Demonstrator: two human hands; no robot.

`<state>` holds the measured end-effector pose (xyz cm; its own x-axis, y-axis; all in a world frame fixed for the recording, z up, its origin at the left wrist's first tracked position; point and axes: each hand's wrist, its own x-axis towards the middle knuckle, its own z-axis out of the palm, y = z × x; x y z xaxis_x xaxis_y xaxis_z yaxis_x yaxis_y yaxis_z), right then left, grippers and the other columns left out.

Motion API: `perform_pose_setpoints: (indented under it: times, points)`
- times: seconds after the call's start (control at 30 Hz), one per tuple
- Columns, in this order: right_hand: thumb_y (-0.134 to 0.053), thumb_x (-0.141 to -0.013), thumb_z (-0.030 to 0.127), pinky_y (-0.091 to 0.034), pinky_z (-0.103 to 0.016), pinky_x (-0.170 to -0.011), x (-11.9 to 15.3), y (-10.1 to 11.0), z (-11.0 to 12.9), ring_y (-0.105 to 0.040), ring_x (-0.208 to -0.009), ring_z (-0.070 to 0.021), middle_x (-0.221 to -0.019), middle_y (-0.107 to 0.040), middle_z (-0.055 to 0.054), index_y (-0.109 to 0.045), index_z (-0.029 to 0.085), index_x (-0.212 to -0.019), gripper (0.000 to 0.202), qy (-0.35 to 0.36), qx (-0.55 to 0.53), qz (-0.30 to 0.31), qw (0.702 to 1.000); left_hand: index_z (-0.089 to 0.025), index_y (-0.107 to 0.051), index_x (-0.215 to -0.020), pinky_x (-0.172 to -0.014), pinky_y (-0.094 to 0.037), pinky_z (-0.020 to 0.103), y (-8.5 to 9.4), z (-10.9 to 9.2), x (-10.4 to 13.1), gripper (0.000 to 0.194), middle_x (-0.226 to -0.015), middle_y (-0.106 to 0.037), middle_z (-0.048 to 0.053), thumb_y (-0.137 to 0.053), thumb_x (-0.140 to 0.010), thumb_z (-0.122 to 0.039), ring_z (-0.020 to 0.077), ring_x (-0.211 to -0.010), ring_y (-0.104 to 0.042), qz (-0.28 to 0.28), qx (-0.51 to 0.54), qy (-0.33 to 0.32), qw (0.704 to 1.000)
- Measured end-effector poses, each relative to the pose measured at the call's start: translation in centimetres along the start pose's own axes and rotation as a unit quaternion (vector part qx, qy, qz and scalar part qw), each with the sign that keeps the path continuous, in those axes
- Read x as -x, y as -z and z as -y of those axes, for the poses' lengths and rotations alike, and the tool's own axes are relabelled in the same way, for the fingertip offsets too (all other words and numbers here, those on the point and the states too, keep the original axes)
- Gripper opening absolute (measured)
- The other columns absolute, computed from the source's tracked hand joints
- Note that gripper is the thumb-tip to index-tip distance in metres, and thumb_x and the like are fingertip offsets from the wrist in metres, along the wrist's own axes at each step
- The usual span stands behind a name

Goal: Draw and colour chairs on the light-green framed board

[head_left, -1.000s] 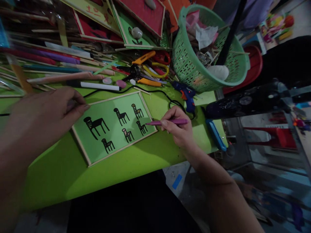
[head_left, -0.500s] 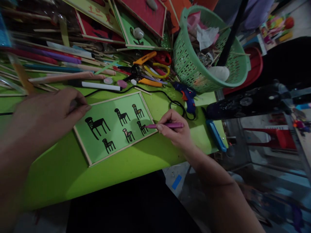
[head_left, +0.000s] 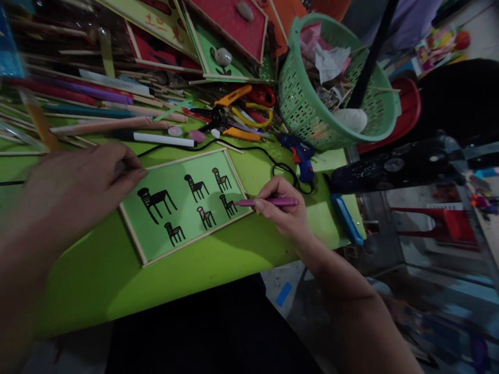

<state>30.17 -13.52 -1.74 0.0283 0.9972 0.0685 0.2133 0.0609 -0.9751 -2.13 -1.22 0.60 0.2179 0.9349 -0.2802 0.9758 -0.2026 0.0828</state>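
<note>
A green framed picture (head_left: 171, 179) with thin wooden strips along its edges lies flat before me. Several chairs are drawn on it, mostly black, one of them partly pink. My right hand (head_left: 283, 210) grips a purple-pink marker pen (head_left: 283, 201), its tip at the lower right chair drawing (head_left: 228, 205). At the upper left corner of the picture, my left hand (head_left: 86, 182) has its thumb and fingers closed on the frame; that corner is hidden beneath them.
A white marker (head_left: 163, 139), orange-handled pliers (head_left: 218, 117) and many sticks lie beyond the picture. A blue glue gun (head_left: 298, 153) with a black cord (head_left: 253, 147) sits near a green basket (head_left: 312, 104) of scraps. More framed pictures (head_left: 230, 31) are stacked behind.
My right hand and the marker have shifted very slightly to the right. The picture and my left hand have hardly moved.
</note>
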Motion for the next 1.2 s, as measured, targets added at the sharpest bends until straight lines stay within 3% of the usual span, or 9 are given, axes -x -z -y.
perform_pose_setpoints:
  times: [0.17, 0.27, 0.43, 0.5, 0.6, 0.67, 0.77, 0.97, 1.2]
  points:
    - [-0.088, -0.091, 0.043, -0.042, -0.026, -0.053, -0.1, 0.3, -0.1, -0.054, -0.056, -0.0108, -0.069, -0.065, 0.005, -0.068, 0.025, -0.086, 0.027, -0.006, -0.054, -0.054, 0.997, -0.022, -0.063, -0.109, -0.086, -0.053, 0.046, 0.5, -0.7, 0.2, 0.038, -0.096, -0.072, 0.01, -0.04, -0.098, -0.05, 0.0386, -0.094, -0.074, 0.003, -0.031, -0.011, 0.999]
    - [-0.086, -0.093, 0.045, -0.039, -0.024, -0.048, -0.3, 0.3, 0.0, -0.057, -0.055, -0.0103, -0.07, -0.069, 0.005, -0.07, 0.025, -0.093, 0.025, -0.007, -0.088, -0.085, 0.993, -0.022, -0.061, -0.104, -0.084, -0.052, 0.046, 0.4, -0.5, 0.2, 0.034, -0.093, -0.07, 0.011, -0.039, -0.098, -0.047, 0.0381, -0.091, -0.073, -0.023, -0.023, -0.036, 0.999]
    - [-0.075, -0.099, 0.057, -0.049, -0.025, -0.051, -0.6, 0.2, -0.1, -0.055, -0.051, -0.0101, -0.082, -0.081, 0.001, -0.074, 0.028, -0.109, 0.031, 0.03, -0.09, -0.12, 0.988, -0.024, -0.058, -0.095, -0.071, -0.041, 0.036, -0.5, 0.8, 0.2, 0.036, -0.095, -0.066, 0.007, -0.037, -0.096, -0.053, 0.0294, -0.087, -0.067, -0.171, 0.064, -0.109, 0.977]
    - [-0.071, -0.103, 0.056, -0.051, -0.026, -0.054, -0.7, 0.2, -0.4, -0.054, -0.051, -0.0096, -0.088, -0.083, 0.001, -0.076, 0.03, -0.112, 0.028, 0.049, -0.088, -0.124, 0.987, -0.024, -0.059, -0.097, -0.071, -0.039, 0.034, -0.7, 1.0, 0.5, 0.036, -0.095, -0.065, 0.005, -0.039, -0.098, -0.054, 0.0258, -0.086, -0.065, -0.218, 0.093, -0.127, 0.963]
    - [-0.07, -0.106, 0.048, -0.056, -0.026, -0.063, -0.8, 0.3, -0.8, -0.064, -0.063, -0.0108, -0.099, -0.084, 0.001, -0.078, 0.032, -0.114, 0.02, 0.077, -0.075, -0.134, 0.985, -0.024, -0.06, -0.1, -0.077, -0.043, 0.034, -0.8, 0.9, 0.9, 0.034, -0.092, -0.061, 0.003, -0.043, -0.101, -0.053, 0.023, -0.085, -0.062, -0.257, 0.121, -0.146, 0.948]
    - [-0.074, -0.104, 0.043, -0.061, -0.027, -0.074, -0.8, 0.4, -1.1, -0.073, -0.084, -0.0138, -0.108, -0.082, 0.0, -0.079, 0.033, -0.117, 0.017, 0.085, -0.061, -0.134, 0.985, -0.024, -0.062, -0.102, -0.081, -0.046, 0.036, -0.8, 0.7, 1.2, 0.036, -0.091, -0.057, 0.003, -0.043, -0.103, -0.054, 0.0227, -0.086, -0.062, -0.278, 0.135, -0.15, 0.939]
    - [-0.083, -0.097, 0.037, -0.064, -0.031, -0.091, -0.7, 0.5, -1.5, -0.075, -0.104, -0.017, -0.12, -0.08, -0.001, -0.076, 0.034, -0.123, 0.027, 0.08, -0.04, -0.117, 0.989, -0.024, -0.063, -0.101, -0.083, -0.048, 0.036, -0.8, 0.8, 1.3, 0.038, -0.087, -0.051, 0.002, -0.044, -0.105, -0.057, 0.0229, -0.088, -0.063, -0.304, 0.147, -0.15, 0.929]
    - [-0.092, -0.088, 0.033, -0.067, -0.031, -0.08, -0.5, 0.3, -1.6, -0.074, -0.087, -0.0154, -0.119, -0.079, 0.0, -0.07, 0.035, -0.126, 0.044, 0.093, -0.021, -0.083, 0.992, -0.025, -0.063, -0.098, -0.085, -0.05, 0.035, -1.2, 1.2, 1.3, 0.036, -0.09, -0.053, 0.002, -0.05, -0.107, -0.057, 0.0206, -0.087, -0.063, -0.332, 0.162, -0.134, 0.92]
    - [-0.093, -0.085, 0.029, -0.067, -0.03, -0.075, -0.4, 0.2, -1.6, -0.074, -0.081, -0.0143, -0.115, -0.078, 0.0, -0.069, 0.034, -0.125, 0.047, 0.095, -0.015, -0.077, 0.992, -0.023, -0.068, -0.104, -0.086, -0.053, 0.037, -1.4, 0.9, 1.7, 0.033, -0.091, -0.058, 0.003, -0.054, -0.11, -0.053, 0.0236, -0.093, -0.068, -0.359, 0.162, -0.134, 0.909]
